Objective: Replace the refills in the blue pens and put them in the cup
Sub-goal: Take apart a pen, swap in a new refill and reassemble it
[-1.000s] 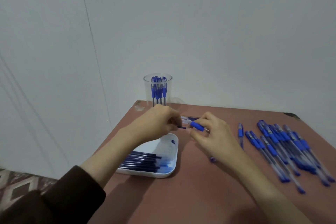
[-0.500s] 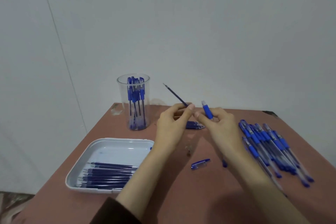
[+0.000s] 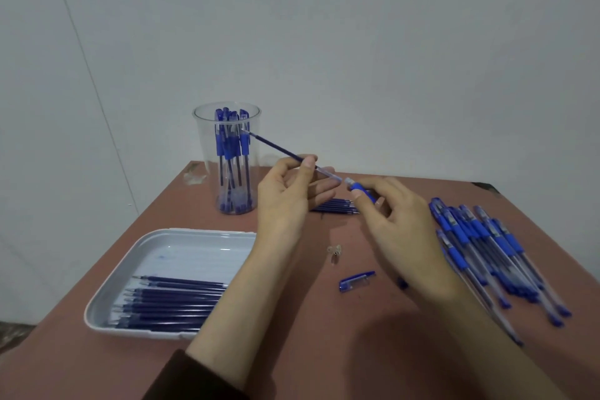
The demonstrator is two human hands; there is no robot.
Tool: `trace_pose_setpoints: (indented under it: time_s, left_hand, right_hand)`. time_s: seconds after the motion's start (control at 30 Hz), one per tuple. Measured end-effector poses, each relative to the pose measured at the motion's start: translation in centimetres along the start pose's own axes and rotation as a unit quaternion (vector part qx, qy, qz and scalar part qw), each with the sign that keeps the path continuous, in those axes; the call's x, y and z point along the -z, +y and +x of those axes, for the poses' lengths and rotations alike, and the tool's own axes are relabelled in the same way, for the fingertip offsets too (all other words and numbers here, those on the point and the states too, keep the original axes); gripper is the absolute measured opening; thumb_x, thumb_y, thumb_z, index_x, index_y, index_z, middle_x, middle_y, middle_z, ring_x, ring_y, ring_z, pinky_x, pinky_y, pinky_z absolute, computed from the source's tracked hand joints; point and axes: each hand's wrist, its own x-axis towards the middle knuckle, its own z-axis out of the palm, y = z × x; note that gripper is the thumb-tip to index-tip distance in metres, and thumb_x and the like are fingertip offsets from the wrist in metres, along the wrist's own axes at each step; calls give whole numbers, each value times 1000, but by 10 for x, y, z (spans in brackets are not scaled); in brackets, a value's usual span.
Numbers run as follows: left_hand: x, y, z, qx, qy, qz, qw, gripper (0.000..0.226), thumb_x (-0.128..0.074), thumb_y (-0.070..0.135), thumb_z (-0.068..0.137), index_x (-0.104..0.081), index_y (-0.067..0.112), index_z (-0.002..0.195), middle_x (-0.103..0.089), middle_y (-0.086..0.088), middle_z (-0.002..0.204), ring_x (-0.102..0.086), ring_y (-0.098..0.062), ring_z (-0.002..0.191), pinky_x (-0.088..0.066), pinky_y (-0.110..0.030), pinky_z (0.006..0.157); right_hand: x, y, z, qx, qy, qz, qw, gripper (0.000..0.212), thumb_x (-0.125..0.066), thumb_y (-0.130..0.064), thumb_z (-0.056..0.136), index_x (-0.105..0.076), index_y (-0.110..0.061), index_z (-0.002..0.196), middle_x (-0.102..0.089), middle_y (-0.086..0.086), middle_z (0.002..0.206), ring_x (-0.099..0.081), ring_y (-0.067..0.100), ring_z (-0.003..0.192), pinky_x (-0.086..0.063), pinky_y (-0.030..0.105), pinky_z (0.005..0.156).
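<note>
My left hand [image 3: 287, 196] pinches a dark blue refill [image 3: 279, 148] between thumb and fingers; its tip points up and left, toward the clear cup [image 3: 227, 159] holding several blue pens. My right hand [image 3: 394, 224] grips a blue pen barrel [image 3: 360, 188] by its blue grip, and the refill's rear end sits just at the barrel's open mouth. A blue pen cap [image 3: 356, 281] and a small clear tip piece [image 3: 334, 251] lie on the table between my arms.
A white tray [image 3: 136, 273] with several refills lies at front left on the brown table [image 3: 324, 334]. A few more refills [image 3: 334, 205] lie behind my hands. Several capped blue pens [image 3: 487, 253] are spread at the right. A white wall stands behind.
The camera has swung from the tray toward the table's middle. My left hand has drawn the refill out of the barrel and lowered its angle toward the cup.
</note>
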Motion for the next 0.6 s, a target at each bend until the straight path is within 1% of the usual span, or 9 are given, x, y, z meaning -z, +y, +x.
trace_pose_setpoints:
  time_s: [0.13,0.2,0.23,0.33,0.5,0.6]
  left_hand:
    - [1,1,1,5,-4,-7,1000,11,-51,13,95,-56,6,89,-70,-7,72,-71,-17,68,-55,-19,59]
    - [1,0,0,11,-15,0,1000,11,-52,12,95,-55,5,88,-69,-11,76,-71,-18,69,-56,-20,62]
    - [1,-1,0,9,-18,10,1000,11,-52,13,95,-55,5,87,-69,-13,78,-71,-18,70,-57,-21,64]
    - [2,-2,1,-4,-14,40,999,11,-52,14,95,-57,6,88,-70,-11,80,-71,-16,72,-56,-20,66]
    - [4,-1,1,17,-20,27,999,11,-54,13,94,-55,5,87,-71,-11,76,-71,-19,70,-55,-20,59]
    - [4,-1,1,16,-20,27,999,10,-54,13,94,-55,4,88,-70,-9,73,-72,-21,70,-56,-21,60]
  right_hand:
    - [2,4,1,5,0,-7,1000,13,-63,-27,88,-73,-24,97,-65,-11,89,-54,2,72,-47,30,70]
    - [1,5,1,13,-6,-24,1000,14,-64,-28,87,-72,-24,97,-66,-10,89,-54,5,73,-49,33,69]
    - [1,6,1,16,-5,-25,1000,14,-65,-27,87,-72,-24,98,-66,-11,89,-54,4,73,-49,33,69]
    - [2,6,1,23,-2,-16,1000,15,-66,-26,87,-73,-24,99,-65,-13,88,-54,-1,73,-45,26,68]
    - [2,5,1,22,-7,-25,999,17,-67,-27,86,-73,-24,101,-67,-11,90,-55,4,76,-48,30,70]
    - [3,6,1,19,-6,-35,999,17,-68,-26,85,-73,-25,102,-66,-13,89,-54,1,74,-46,26,69]
